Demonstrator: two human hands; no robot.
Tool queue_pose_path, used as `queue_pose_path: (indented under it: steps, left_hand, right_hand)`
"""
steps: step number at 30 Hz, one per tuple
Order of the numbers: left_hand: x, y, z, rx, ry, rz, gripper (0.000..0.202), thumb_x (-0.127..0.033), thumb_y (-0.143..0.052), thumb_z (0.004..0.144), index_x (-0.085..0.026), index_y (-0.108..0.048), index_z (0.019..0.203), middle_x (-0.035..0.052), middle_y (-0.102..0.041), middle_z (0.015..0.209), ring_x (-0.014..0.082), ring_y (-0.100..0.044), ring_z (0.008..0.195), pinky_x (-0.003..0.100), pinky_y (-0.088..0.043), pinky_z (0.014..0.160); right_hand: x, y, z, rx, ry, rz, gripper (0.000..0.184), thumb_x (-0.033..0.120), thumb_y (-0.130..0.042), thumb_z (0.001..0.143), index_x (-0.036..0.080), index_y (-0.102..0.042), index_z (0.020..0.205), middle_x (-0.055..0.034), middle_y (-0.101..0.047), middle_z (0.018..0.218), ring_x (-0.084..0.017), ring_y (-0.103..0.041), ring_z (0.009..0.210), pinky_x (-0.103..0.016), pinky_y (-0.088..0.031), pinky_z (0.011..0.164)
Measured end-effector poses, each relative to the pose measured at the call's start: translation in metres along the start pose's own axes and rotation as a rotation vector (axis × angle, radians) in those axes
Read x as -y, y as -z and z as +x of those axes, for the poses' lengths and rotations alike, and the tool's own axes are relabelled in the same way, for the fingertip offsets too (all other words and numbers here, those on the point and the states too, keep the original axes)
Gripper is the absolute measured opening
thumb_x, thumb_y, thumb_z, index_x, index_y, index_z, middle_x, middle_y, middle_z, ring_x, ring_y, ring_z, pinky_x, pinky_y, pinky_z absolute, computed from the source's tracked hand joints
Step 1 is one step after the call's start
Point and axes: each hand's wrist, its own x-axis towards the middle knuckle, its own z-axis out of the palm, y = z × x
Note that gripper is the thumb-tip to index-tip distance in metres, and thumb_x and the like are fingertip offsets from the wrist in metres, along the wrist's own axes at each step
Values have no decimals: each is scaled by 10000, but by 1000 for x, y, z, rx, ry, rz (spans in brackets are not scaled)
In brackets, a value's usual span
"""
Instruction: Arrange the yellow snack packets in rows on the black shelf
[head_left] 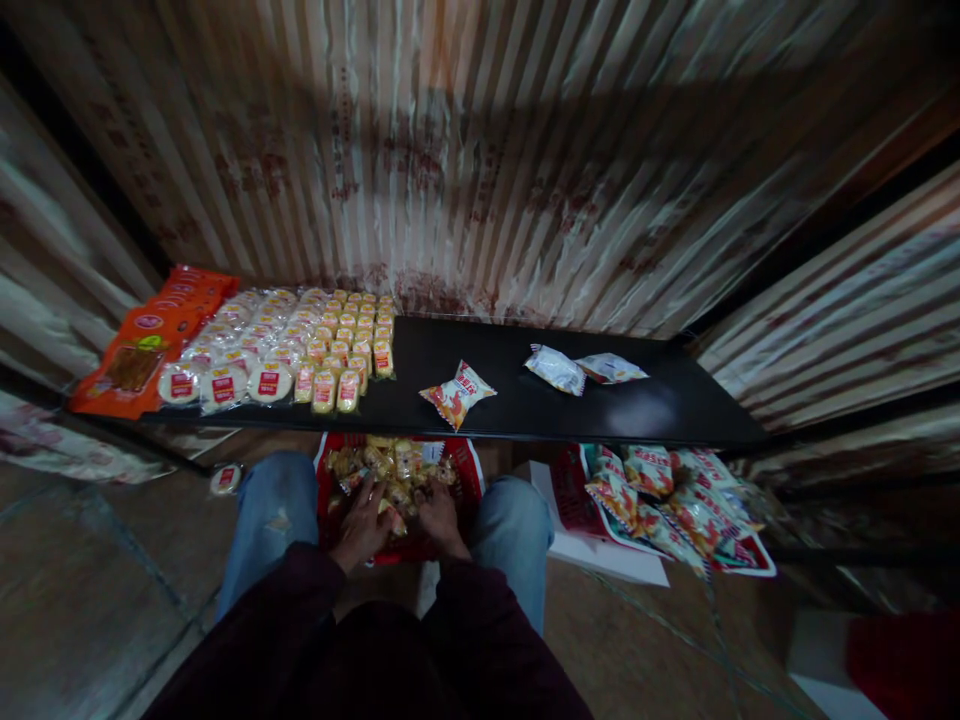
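Observation:
Between my knees stands a red basket (475, 482) holding several small yellow-wrapped cakes (379, 462). My left hand (361, 522) reaches into its left half, fingers stretched out and apart over the packets. Just right of those fingers lies a small packet (392, 516) with red and yellow print. My right hand (441, 515) is in the basket's right half, fingers extended against the wrapped pieces. Its fingertips are dim and partly lost among the wrappers. I cannot see either hand gripping a piece.
Ahead is a black shelf (495, 408). At its left are orange bags (142, 330), round white cakes (225, 385) and rows of yellow cakes (349, 388). Loose snack bags (459, 395) lie farther right. Below right, another basket (763, 560) holds bags beside a white box (607, 560). One round cake (225, 480) lies below the shelf.

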Motion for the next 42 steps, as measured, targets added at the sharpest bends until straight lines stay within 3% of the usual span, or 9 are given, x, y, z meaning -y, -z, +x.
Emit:
queue_pose_path:
  steps: [4, 6, 11, 17, 23, 27, 34, 39, 42]
  left_hand:
    - [1, -4, -13, -37, 13, -78, 563, -269, -473, 790, -172, -413, 1342, 105, -486, 1352, 237, -341, 1329, 399, -280, 1101]
    - [0, -3, -13, -58, 74, -117, 542, -249, -487, 774, -177, -453, 1310, 100, -542, 1284, 244, -397, 1288, 401, -308, 1081]
    - [-5, 6, -11, -30, 132, -156, 422, -169, -511, 731, -177, -589, 1145, 97, -605, 1145, 223, -551, 1094, 359, -399, 986]
    - [-12, 13, -15, 7, 128, -208, 418, -85, -560, 646, -195, -622, 1044, 59, -601, 1103, 189, -557, 1041, 308, -408, 947]
    - [-12, 15, -11, -10, 222, -316, 374, -47, -556, 628, -181, -633, 969, 45, -648, 1001, 175, -588, 967, 287, -426, 901]
    - [-12, 19, -4, -72, 316, -422, 394, -58, -535, 664, -177, -610, 1032, 50, -662, 1011, 178, -595, 971, 312, -422, 920]
    - [-13, 38, 14, -198, 456, -675, 410, -107, -602, 647, -179, -589, 1050, 41, -666, 987, 187, -605, 957, 314, -453, 888]
    - [-27, 52, 20, -198, 514, -946, 356, -178, -626, 685, -143, -571, 1035, 63, -661, 920, 171, -644, 807, 304, -518, 745]
    - [-38, 54, 17, -183, 539, -1097, 347, -203, -649, 704, -146, -547, 1031, 56, -663, 871, 154, -656, 778, 303, -533, 749]
  right_hand:
    - [1, -2, -4, 155, 191, 183, 428, 258, -547, 738, 199, -616, 1156, -68, -598, 1237, -220, -510, 1198, -369, -354, 1043]
    - [1, -2, -6, 170, 252, 222, 427, 252, -534, 742, 206, -615, 1159, -62, -610, 1218, -218, -516, 1192, -383, -356, 1046]
    - [-2, -3, -10, 87, 279, 87, 385, 205, -514, 746, 191, -645, 1108, -85, -649, 1141, -230, -563, 1122, -381, -401, 1003]
    - [-9, -6, -18, 23, 328, -106, 354, 166, -487, 751, 173, -658, 1061, -115, -668, 1063, -241, -607, 1018, -371, -454, 922]
    - [-4, -6, -22, -92, 405, -107, 359, 191, -446, 787, 133, -626, 1093, -146, -608, 1152, -249, -523, 1119, -402, -403, 981]
    - [-1, -5, -21, -179, 466, -41, 356, 195, -423, 796, 146, -616, 1091, -131, -619, 1125, -235, -528, 1090, -411, -415, 966]
    - [8, 6, -19, -151, 366, 117, 357, 280, -396, 825, 140, -640, 1046, -135, -662, 1064, -220, -582, 1029, -393, -432, 946]
    - [21, 11, -28, 37, 237, 335, 393, 404, -434, 845, 185, -625, 1108, -93, -664, 1121, -208, -589, 1064, -372, -426, 962]
    - [21, 10, -31, 85, 85, 521, 456, 471, -492, 811, 200, -594, 1164, -80, -636, 1186, -210, -588, 1073, -366, -461, 918]
